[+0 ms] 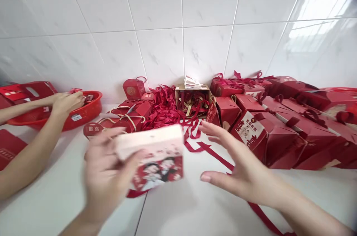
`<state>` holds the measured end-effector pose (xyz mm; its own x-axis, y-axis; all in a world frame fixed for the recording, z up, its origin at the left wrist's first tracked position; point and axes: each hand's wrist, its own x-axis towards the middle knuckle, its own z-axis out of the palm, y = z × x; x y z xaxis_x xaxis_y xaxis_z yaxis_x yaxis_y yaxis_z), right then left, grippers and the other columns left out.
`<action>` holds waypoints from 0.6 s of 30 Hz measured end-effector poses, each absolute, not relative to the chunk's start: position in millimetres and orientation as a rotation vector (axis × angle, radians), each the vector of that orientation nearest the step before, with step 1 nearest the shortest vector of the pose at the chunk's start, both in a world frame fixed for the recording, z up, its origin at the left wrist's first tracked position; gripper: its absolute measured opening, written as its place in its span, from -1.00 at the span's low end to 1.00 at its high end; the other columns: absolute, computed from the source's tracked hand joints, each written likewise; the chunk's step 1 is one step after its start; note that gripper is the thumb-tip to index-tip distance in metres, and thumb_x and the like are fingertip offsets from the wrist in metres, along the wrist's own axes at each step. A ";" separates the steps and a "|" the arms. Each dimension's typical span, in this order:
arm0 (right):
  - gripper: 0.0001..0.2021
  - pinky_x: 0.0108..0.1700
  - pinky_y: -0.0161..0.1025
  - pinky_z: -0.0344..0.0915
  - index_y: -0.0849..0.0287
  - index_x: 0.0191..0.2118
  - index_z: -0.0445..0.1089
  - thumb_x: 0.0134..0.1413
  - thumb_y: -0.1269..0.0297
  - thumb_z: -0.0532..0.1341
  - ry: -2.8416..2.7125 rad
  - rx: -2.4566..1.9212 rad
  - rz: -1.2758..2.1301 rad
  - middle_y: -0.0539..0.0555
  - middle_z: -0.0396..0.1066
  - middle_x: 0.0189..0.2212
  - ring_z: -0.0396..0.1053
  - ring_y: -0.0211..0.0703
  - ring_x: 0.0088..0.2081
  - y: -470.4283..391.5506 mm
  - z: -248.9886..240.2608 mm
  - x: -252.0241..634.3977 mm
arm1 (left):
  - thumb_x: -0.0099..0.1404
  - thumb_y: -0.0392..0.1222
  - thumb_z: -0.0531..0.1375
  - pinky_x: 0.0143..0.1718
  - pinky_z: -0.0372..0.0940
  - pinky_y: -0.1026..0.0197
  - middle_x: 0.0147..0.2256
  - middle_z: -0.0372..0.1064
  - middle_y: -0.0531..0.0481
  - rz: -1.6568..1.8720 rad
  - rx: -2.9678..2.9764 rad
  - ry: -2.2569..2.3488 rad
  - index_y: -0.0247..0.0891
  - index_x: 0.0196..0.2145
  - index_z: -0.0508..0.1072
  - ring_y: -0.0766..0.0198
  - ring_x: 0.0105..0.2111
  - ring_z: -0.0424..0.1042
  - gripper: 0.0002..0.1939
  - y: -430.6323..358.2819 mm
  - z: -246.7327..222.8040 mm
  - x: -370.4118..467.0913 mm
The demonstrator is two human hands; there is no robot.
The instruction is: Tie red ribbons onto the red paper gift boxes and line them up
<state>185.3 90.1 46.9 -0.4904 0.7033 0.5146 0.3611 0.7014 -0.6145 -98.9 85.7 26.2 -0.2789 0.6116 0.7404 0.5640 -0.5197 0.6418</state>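
My left hand (108, 171) holds a small pink and red box (156, 156) with a cartoon couple printed on its front, thumb across the face; both are blurred. To the right of the box, my right hand (237, 165) is spread with nothing between thumb and fingers. A long dark red ribbon (263, 215) runs on the white table beneath my right hand and forearm. Another bit of red ribbon (136, 193) shows below the held box.
Red gift boxes (295, 135) crowd the right side. Loose ribbons (164, 107) and an open carton (192, 104) lie near the tiled wall. At left, another person's hands (65, 102) work over a red basin (92, 111); red bags (131, 113) stand beside it.
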 end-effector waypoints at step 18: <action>-0.92 -0.13 -0.24 0.42 0.10 -0.28 0.41 0.18 0.23 0.23 -1.776 -0.923 0.572 0.14 0.43 -0.20 0.43 -0.10 -0.12 81.4 -6.1 224.4 | 0.35 -0.10 0.19 -0.06 0.35 -0.04 -0.10 0.41 -0.10 1.019 2.122 1.475 -0.32 -0.12 0.43 0.14 -0.10 0.43 -0.75 211.0 -70.2 -47.2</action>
